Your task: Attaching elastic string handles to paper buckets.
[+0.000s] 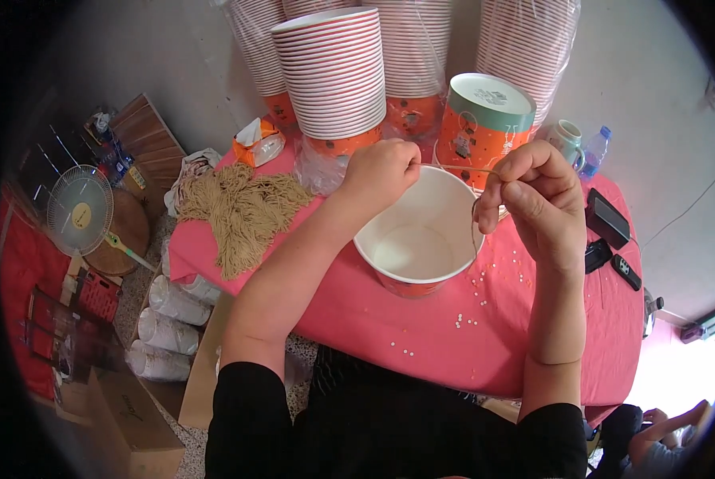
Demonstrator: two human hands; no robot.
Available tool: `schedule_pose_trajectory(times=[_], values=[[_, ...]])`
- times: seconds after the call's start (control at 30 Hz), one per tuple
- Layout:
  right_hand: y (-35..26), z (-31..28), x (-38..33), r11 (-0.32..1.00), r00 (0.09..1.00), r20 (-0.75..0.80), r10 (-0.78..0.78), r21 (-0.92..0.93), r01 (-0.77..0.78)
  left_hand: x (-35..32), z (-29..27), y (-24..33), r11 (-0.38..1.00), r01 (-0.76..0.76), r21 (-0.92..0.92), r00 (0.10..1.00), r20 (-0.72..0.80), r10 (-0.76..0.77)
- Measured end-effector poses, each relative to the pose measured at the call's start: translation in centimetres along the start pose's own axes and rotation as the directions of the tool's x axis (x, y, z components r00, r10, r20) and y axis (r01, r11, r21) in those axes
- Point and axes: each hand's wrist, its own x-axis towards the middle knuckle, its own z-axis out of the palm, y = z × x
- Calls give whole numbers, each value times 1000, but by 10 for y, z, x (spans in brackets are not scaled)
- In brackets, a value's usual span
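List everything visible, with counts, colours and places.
Tablecloth: one, pink, centre.
Open tub: one, white inside, centre.
Cord: one, tan, above open tub.
Upturned tub: one, orange and green, behind.
Tub stacks: at least four, white and orange, back.
Cord bundle: one, tan, cloth's left.
Packet: one, orange and white, behind bundle.
Bits: many, whitish, cloth's front right.
Mug: one, pale green, right.
Bottle: one, clear, beside mug.
Devices: three, black, cloth's right edge.
Paddle: one, pale, far left.
Wrapped bundles: at least three, white, lower left.
Cartons: some, brown, lower left.
Second person: one, bluish clothing, lower right.
Sleeves: two, black, bottom.
Left hand: one, bare, on cord.
Right hand: one, bare, on cord.
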Motion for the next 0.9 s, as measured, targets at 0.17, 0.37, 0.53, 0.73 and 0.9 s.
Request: schedule_pose_trajectory(times=[0.17, 0.37, 0.53, 0.73, 0.9], values=[[0, 3, 0, 1000, 999, 45, -24, 11, 24, -4, -3, -1, 1000, 29, 12, 1000, 10, -29], [-5, 1, 1, 999, 999, 26, -43, 9, 43, -10, -11, 2, 995, -40, -92, 997, -71, 34], [-3, -1, 3, 1000, 999, -44, -3, 19, 4, -36, -43, 50, 895, 135, -424, 988, 130, -88], [0, 2, 2, 999, 1000, -21, 7, 53, -6, -72, -38, 117, -18, 383, -923, 919, 379, 112], [-2, -19, 5, 998, 989, -135, -56, 29, 61, -96, -53, 108, 30, 418, -908, 886, 415, 207]])
